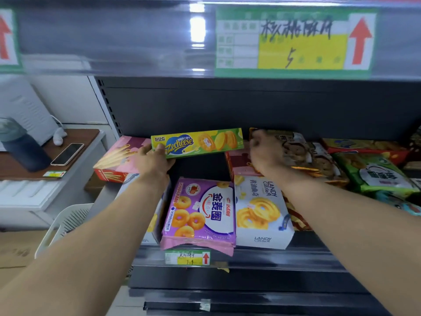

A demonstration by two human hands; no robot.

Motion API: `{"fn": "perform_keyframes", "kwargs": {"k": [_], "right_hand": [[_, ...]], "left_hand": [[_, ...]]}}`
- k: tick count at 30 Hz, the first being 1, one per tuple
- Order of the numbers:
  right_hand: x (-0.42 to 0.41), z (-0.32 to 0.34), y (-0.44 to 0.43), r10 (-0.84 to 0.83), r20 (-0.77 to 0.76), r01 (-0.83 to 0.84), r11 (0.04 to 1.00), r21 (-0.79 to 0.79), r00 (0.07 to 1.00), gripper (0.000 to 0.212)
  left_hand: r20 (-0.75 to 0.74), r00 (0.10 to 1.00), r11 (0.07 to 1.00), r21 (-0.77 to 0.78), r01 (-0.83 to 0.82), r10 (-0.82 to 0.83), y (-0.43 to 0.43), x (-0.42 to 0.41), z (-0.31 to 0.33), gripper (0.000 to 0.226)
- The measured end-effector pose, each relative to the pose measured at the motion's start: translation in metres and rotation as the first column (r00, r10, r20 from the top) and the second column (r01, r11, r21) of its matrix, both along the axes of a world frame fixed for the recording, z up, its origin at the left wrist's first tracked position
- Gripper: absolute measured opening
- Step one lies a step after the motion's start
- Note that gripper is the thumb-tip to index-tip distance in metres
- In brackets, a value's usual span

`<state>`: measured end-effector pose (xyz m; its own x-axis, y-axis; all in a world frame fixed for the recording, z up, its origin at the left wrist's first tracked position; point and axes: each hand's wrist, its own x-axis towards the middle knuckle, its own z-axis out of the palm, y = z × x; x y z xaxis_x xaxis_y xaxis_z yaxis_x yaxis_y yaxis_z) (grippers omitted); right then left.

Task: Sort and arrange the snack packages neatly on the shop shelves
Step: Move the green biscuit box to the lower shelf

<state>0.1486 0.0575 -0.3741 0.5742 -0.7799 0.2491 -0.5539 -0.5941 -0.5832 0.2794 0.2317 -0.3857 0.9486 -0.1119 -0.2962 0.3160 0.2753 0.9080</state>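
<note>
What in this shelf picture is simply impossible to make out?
- Head view: the right hand is motion-blurred; whether it grips the brown cookie bag is unclear.
- Head view: the white package is mostly hidden by the left forearm.
- Head view: the teal pack is cut off by the right edge.
- Head view: the upper price label's small print is blurred.

Biscuit box [198, 142] is showing glossy printed cardboard. Purple packet [200, 213] and white packet [262, 213] are shining as smooth plastic film. Shelf [296, 255] is looking like dark matt metal. Price strip [114, 42] is glaring, clear glossy plastic. Table [88, 136] is showing a smooth wood-grain top.
</note>
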Motion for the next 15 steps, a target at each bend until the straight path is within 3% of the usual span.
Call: {"fn": "perform_keyframes", "kwargs": {"k": [3,6,15], "right_hand": [[0.023,-0.004,0.018,0.106,-0.114,-0.093,0.989,0.118,0.988,0.035],[0.038,-0.004,0.026,0.092,-0.204,-0.065,0.989,0.134,0.975,0.038],[0.059,-0.015,0.038,0.077,-0.263,0.017,0.940,0.340,0.962,0.038]], "left_hand": [[-0.002,1.000,1.000,0.027,0.000,0.000,0.002,0.006,-0.002,0.033],[0.006,1.000,0.999,0.052,-0.007,0.007,0.008,0.015,-0.004,0.033],[0.105,0.993,0.992,0.120,0.034,-0.046,0.026,0.030,-0.008,0.028]]}}
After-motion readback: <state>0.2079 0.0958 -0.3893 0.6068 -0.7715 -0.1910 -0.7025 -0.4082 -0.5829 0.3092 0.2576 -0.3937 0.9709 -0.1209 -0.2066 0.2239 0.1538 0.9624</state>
